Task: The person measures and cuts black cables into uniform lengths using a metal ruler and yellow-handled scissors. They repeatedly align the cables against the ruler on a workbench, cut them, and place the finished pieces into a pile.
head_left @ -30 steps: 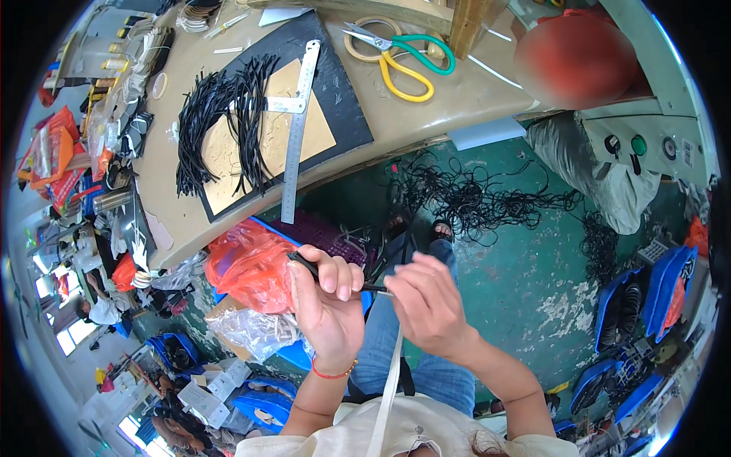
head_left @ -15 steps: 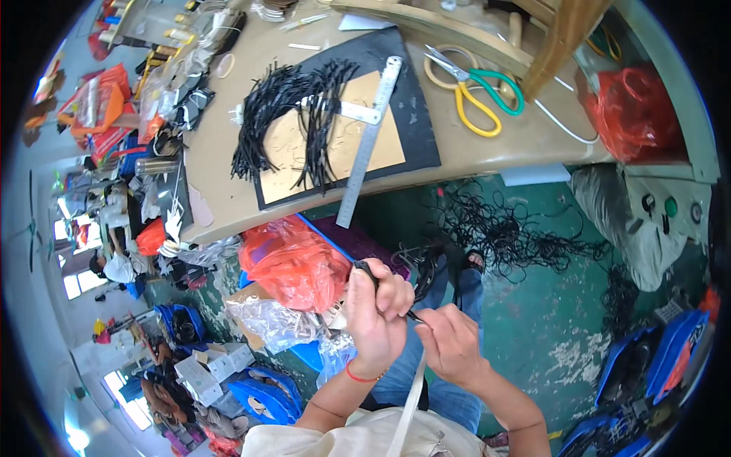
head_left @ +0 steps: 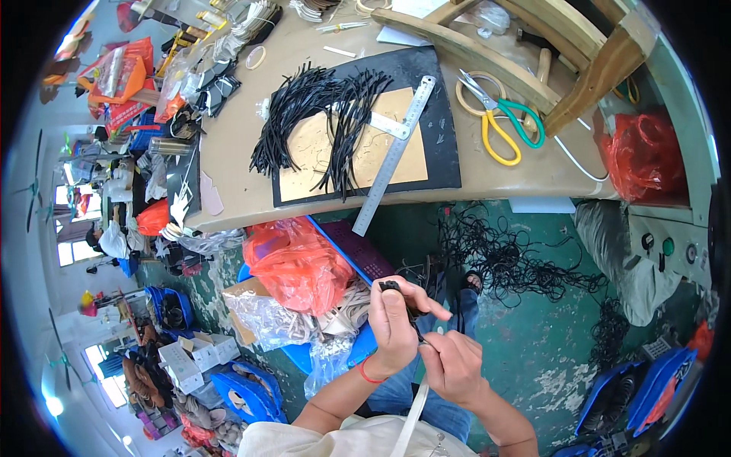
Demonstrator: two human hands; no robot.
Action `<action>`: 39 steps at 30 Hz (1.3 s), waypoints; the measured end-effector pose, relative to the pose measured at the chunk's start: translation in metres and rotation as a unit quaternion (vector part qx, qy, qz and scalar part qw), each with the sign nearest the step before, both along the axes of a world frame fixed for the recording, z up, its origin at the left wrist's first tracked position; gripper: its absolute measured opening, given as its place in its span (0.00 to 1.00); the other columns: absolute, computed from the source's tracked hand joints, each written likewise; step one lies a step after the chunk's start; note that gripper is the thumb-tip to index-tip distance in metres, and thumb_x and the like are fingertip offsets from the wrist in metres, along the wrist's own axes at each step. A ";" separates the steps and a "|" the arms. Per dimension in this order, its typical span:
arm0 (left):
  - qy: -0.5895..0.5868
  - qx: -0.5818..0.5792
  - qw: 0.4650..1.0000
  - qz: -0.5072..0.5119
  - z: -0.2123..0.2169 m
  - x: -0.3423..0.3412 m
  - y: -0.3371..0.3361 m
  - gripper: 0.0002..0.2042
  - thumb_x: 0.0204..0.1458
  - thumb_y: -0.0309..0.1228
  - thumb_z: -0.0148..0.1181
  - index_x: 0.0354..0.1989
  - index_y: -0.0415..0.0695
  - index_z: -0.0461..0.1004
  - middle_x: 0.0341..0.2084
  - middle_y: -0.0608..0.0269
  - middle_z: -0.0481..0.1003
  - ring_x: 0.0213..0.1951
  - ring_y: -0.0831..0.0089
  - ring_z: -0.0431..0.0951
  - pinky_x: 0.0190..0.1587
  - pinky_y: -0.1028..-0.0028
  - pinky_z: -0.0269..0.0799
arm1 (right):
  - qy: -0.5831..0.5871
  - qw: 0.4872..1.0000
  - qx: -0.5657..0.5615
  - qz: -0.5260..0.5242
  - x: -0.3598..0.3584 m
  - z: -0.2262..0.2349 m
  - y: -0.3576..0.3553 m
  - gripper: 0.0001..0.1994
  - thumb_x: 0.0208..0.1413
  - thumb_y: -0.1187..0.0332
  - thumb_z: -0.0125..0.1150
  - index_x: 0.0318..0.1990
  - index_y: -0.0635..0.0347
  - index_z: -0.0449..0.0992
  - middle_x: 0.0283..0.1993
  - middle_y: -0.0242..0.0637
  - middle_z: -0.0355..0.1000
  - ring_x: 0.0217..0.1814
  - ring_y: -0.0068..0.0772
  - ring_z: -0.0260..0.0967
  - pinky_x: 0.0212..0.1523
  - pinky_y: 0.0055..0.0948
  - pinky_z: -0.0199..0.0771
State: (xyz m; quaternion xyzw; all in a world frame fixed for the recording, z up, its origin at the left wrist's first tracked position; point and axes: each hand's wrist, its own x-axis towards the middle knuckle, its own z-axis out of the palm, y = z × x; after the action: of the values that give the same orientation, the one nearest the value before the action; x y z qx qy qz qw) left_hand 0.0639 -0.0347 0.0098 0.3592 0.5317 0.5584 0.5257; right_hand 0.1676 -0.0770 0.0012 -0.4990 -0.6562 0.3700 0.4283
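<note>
My left hand [head_left: 397,318] is closed around a short black cord piece [head_left: 391,287], whose end sticks out above my thumb. My right hand [head_left: 454,364] sits just below and to the right, pinching the lower end of the same cord. Both hands hover over my lap, in front of the workbench [head_left: 228,175]. On the bench a bundle of black cords [head_left: 320,107] lies across a tan sheet on a black cutting mat [head_left: 442,152]. A steel ruler [head_left: 396,152] lies slanted over the mat's edge.
Scissors with yellow and green handles [head_left: 499,126] lie on the bench beside wooden bars [head_left: 487,57]. A red plastic bag [head_left: 293,263] and clear bags fill a blue crate [head_left: 343,244] by my left knee. Black cord scraps [head_left: 518,266] litter the green floor. Another red bag [head_left: 647,156] sits at the right.
My head has tilted, so the bench and mat fill more of the upper picture. My hands have stayed together on the cord and drifted slightly right and lower in view.
</note>
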 end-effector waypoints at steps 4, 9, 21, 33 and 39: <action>0.169 -0.020 0.984 -0.061 -0.002 -0.012 0.000 0.14 0.63 0.39 0.34 0.35 0.41 0.59 0.18 0.64 0.64 0.16 0.84 0.61 0.20 0.84 0.58 | -0.010 1.000 0.017 -0.016 0.006 0.005 0.003 0.05 0.44 0.75 0.61 0.29 0.64 0.71 0.19 0.35 0.63 0.16 0.34 0.61 0.16 0.30 0.60; 0.101 -0.026 0.993 0.048 0.001 -0.012 0.012 0.15 0.62 0.41 0.37 0.30 0.44 0.63 0.15 0.74 0.56 0.16 0.87 0.51 0.18 0.84 0.46 | -0.011 0.991 -0.004 -0.131 0.030 -0.007 0.002 0.03 0.49 0.76 0.57 0.29 0.63 0.69 0.20 0.34 0.64 0.16 0.27 0.59 0.16 0.26 0.57; -0.284 -0.077 0.955 0.051 0.018 -0.039 0.026 0.16 0.63 0.43 0.35 0.29 0.47 0.61 0.12 0.76 0.49 0.11 0.87 0.42 0.13 0.83 0.41 | 0.400 0.851 -0.302 -0.159 0.026 -0.038 0.008 0.06 0.52 0.75 0.60 0.38 0.64 0.75 0.31 0.26 0.67 0.32 0.13 0.62 0.33 0.14 0.61; -0.335 -0.051 0.940 0.025 0.030 -0.038 0.025 0.16 0.63 0.41 0.33 0.30 0.44 0.60 0.13 0.74 0.49 0.12 0.86 0.43 0.14 0.82 0.42 | 0.177 0.969 -0.171 -0.025 0.003 -0.094 0.028 0.12 0.43 0.77 0.61 0.39 0.66 0.75 0.39 0.41 0.73 0.39 0.38 0.72 0.37 0.28 0.71; -0.351 -0.041 0.935 0.018 0.032 -0.044 0.025 0.16 0.64 0.41 0.33 0.30 0.43 0.60 0.13 0.73 0.50 0.12 0.85 0.44 0.14 0.81 0.42 | 0.153 0.977 -0.145 0.027 -0.002 -0.100 0.033 0.11 0.43 0.76 0.60 0.38 0.65 0.74 0.38 0.42 0.73 0.40 0.43 0.71 0.40 0.32 0.71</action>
State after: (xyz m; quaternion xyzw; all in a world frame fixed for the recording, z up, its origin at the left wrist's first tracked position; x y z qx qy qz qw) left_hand 0.0203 -0.0098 0.0420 0.1085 0.3419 0.6363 0.6830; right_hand 0.1659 -0.0439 -0.0983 -0.4757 -0.5351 0.5449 0.4365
